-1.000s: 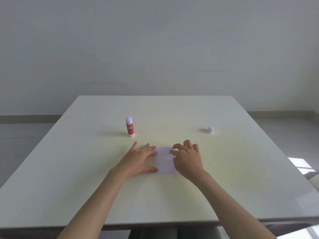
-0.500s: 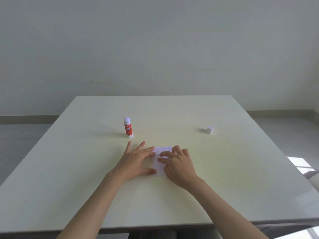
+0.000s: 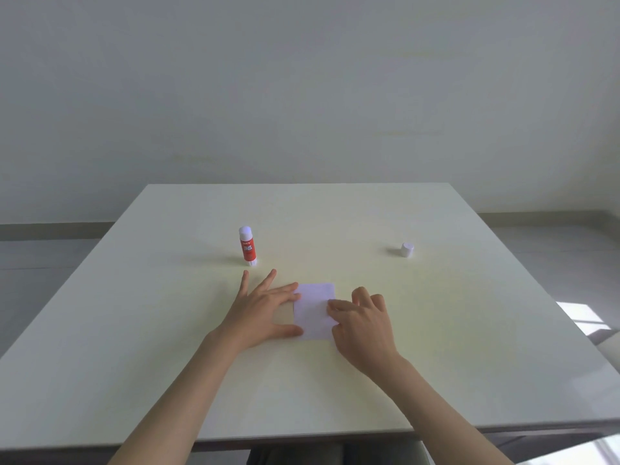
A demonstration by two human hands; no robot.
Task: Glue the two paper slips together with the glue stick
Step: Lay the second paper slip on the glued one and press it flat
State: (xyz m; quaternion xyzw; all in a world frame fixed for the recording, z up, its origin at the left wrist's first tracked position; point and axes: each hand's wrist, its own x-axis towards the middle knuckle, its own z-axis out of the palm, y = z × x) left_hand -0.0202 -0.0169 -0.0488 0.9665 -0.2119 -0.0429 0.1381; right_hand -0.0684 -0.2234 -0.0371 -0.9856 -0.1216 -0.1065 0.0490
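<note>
Paper slips (image 3: pixel 313 310): white, lying flat on the table, near its middle and toward the near edge. They read as one rectangle; I cannot tell two separate layers or edges apart.
Position relative to hands: the paper lies between the two hands, both touching it from opposite sides.
Left hand (image 3: pixel 260 313): palm down, flat on the table at the paper's left edge. Grip is wide, fingers spread apart, holding nothing. Thumb tip rests on the lower left corner of the paper; the index and middle fingertips (image 3: pixel 295 292) reach its upper left edge. The other two fingers point away toward the glue stick, clear of the paper.
Right hand (image 3: pixel 364 325): palm down over the paper's right edge. Fingers curled and close together, tips pressing on the sheet near its right middle. Nothing is pinched or lifted; the grip encloses no object.
Glue stick (image 3: pixel 247 246): upright on the table, red label, white body, cap off. Stands beyond the left hand, near its outstretched fingers but apart from them.
Cap (image 3: pixel 407 250): small white cylinder, standing on the table, well apart from the glue stick, beyond and right of the right hand.
Table (image 3: pixel 469 330): pale, glossy top.
</note>
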